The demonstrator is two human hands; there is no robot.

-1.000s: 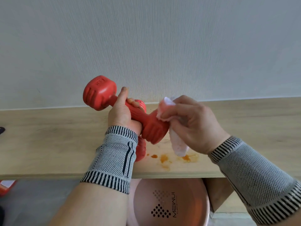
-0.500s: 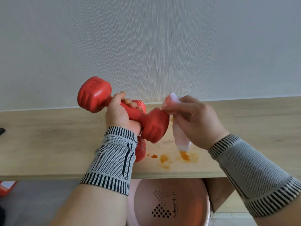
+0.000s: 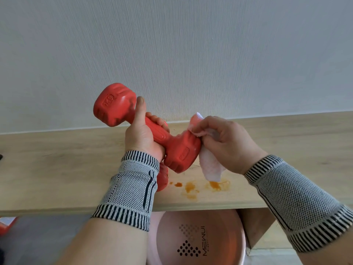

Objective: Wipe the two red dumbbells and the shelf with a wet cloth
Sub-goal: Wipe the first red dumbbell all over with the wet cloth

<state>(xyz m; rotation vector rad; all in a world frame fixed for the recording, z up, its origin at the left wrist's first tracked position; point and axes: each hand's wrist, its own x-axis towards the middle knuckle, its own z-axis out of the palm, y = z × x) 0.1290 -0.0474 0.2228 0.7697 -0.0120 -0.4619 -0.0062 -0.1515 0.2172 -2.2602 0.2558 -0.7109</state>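
While left hand grips dumbbell handle, right hand at its 3 o'clock end presses the pinched cloth.

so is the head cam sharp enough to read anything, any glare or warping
Head view: soft even light, no glare; the dumbbell and cloth are sharp, embossing on the dumbbell's heads only partly legible; the basin print reads MEWUI; wide-angle bends the shelf edge slightly.

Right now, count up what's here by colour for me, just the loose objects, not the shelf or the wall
Red: 2, the held dumbbell and a second dumbbell mostly hidden behind the left wrist.
Pink: 2, the cloth and the basin under the shelf.
Total: 4. A red item at the left frame edge is too cut off to identify.
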